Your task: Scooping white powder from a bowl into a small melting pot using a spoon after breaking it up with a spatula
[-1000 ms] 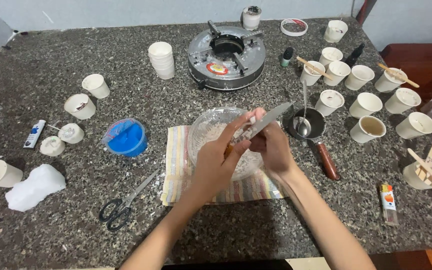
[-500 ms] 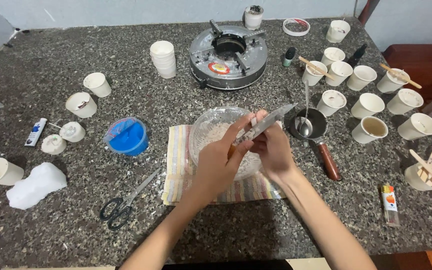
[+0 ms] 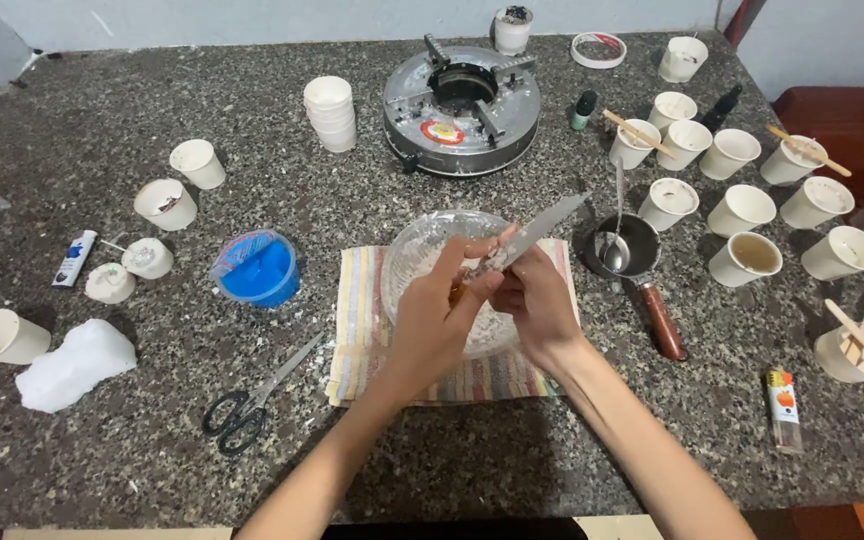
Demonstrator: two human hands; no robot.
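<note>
Both hands meet in the middle of the dark speckled surface (image 3: 102, 450), right over a clear glass bowl (image 3: 422, 250), so that bits that drop would land inside it. The left hand (image 3: 432, 325) has its fingers pressed together around something small and brownish that I cannot make out. The right hand (image 3: 532, 300) is closed on the handle of a knife (image 3: 542, 228), and the blade points up toward 1 o'clock, away from the body. The bowl sits on a striped cloth (image 3: 357, 320), which may keep it from sliding. At 8 o'clock from the bowl lie scissors (image 3: 247, 400), close enough to grab. At 9 o'clock is a blue tub (image 3: 257, 270), and further that way sit a white lump (image 3: 72, 365) and some white cups (image 3: 165, 203). At 3 o'clock is a small dark pan (image 3: 632, 248) with a spoon (image 3: 616, 235) resting in it. Past it, toward 2 o'clock, many more paper cups (image 3: 742, 210) stand in rows, some with wooden sticks (image 3: 637, 132) in them. Farthest off, at 12 o'clock, stands a round metal stove (image 3: 462, 105) beside a stack of cups (image 3: 330, 112).
</note>
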